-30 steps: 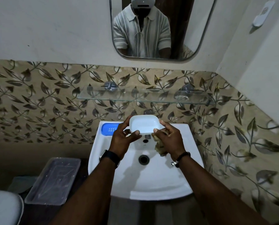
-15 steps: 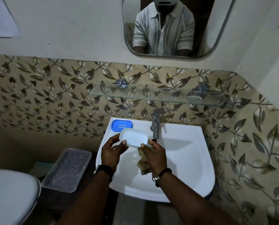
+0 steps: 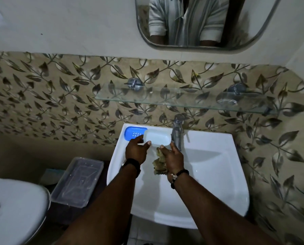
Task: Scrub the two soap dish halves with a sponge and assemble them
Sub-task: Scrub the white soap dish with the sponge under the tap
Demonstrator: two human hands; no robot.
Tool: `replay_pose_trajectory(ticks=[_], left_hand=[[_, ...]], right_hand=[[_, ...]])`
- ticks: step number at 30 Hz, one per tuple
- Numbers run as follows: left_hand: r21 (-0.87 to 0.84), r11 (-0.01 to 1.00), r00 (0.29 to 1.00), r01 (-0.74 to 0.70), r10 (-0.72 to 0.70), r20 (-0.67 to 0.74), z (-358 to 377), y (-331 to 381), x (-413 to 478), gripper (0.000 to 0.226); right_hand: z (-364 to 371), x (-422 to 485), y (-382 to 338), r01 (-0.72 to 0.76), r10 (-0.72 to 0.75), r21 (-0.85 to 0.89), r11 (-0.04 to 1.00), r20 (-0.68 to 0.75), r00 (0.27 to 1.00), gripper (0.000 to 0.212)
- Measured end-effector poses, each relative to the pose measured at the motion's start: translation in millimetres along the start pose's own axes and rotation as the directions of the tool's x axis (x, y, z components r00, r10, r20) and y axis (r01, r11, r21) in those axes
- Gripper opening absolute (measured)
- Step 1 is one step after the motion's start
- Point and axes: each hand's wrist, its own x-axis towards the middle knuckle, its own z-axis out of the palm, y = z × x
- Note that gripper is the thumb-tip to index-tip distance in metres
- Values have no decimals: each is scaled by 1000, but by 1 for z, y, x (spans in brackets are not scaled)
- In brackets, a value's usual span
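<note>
A white soap dish half [image 3: 157, 137] is held over the back left of the white sink [image 3: 209, 170]. My left hand [image 3: 136, 150] grips its left end, thumb on the near rim. My right hand [image 3: 172, 157] holds a worn yellowish sponge [image 3: 159, 162] in its palm, and its fingertips touch the dish's near right edge. The blue soap dish half [image 3: 132, 132], with drain holes, lies on the sink's back left corner, partly hidden behind the white half.
A metal tap [image 3: 177, 132] stands just right of the white half. A glass shelf [image 3: 174, 99] hangs above the sink, under a mirror [image 3: 188, 22]. A clear plastic tub [image 3: 77, 181] sits left of the sink, next to a white toilet [image 3: 15, 209].
Both hands have carried the white half left and back, from the sink's middle toward the blue half. The view has swung left and tilted down.
</note>
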Motion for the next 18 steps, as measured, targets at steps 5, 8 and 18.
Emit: replay_pose_trajectory(ticks=[5,8,18], left_hand=[[352,926,991,-133,127,40,9,-4,29,42],[451,859,968,-245,241,67,13,-10,43,37],[634,698,942,-334,264,206,16,-13,64,58]], right_hand=[[24,23,5,19,-18,62,998,-15,1000,83],[35,35,8,25,-22,108,994,-32,999,83],[42,51,18,51,-47,35,998,-118,992,80]])
